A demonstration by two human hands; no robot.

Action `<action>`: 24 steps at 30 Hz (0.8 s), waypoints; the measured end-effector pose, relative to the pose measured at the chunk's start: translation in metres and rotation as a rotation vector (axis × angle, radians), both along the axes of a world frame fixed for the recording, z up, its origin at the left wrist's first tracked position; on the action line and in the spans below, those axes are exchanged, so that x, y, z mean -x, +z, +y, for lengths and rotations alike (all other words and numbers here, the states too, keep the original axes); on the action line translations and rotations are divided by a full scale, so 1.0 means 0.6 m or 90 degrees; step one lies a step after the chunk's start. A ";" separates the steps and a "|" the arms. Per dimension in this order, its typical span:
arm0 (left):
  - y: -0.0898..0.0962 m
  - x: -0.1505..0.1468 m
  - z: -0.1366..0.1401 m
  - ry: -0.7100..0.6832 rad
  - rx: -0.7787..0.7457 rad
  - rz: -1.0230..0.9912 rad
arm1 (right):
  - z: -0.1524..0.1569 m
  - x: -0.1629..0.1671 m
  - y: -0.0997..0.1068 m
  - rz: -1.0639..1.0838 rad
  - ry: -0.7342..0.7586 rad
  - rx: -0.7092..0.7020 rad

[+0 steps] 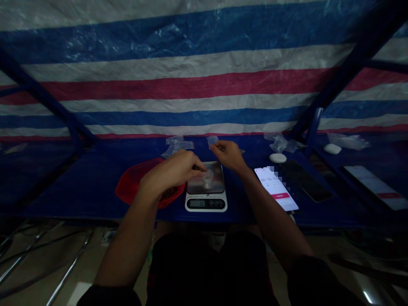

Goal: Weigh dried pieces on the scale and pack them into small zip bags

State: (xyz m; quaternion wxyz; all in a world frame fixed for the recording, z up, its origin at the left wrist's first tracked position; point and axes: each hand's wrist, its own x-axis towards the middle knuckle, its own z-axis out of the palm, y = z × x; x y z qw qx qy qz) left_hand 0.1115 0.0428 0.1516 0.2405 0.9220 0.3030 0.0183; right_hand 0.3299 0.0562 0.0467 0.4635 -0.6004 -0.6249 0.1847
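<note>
A white kitchen scale (206, 199) with a metal plate and a small display stands in front of me on the blue table. On its plate is a small clear plastic cup (208, 180). My left hand (179, 169) reaches over from the left, thumb and fingers closed at the cup's rim. Beyond the scale, my right hand (230, 154) pinches a small clear plastic bag (212, 140). Left of the scale, partly under my left forearm, sits a red basket (127, 183) with small dark pieces in it; their kind is too dim to tell.
More clear plastic bags (178, 145) lie behind the basket, others (280, 143) at the back right. A white earbud case (278, 158), a lit phone (276, 191) and a dark phone (314, 187) lie to the right. Striped tarpaulin (197, 85) hangs behind the table.
</note>
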 end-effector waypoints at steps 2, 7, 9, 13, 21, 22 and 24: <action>-0.013 -0.023 0.005 -0.013 -0.008 0.005 | 0.002 0.000 -0.002 0.002 -0.001 0.000; -0.027 -0.041 0.008 -0.015 -0.006 0.030 | 0.001 0.001 0.000 -0.002 0.003 -0.006; -0.027 -0.042 0.007 -0.014 -0.001 0.028 | 0.001 0.002 0.000 -0.009 0.000 -0.009; -0.028 -0.042 0.009 -0.017 0.000 0.019 | -0.002 0.006 0.003 -0.006 0.001 -0.010; -0.039 -0.037 0.017 -0.006 -0.008 0.000 | -0.004 0.008 0.009 -0.008 0.002 0.010; -0.039 -0.037 0.017 -0.001 -0.008 -0.001 | -0.004 0.008 0.009 -0.008 0.002 0.011; -0.039 -0.037 0.017 0.002 -0.011 -0.002 | -0.004 0.007 0.009 -0.008 0.005 0.011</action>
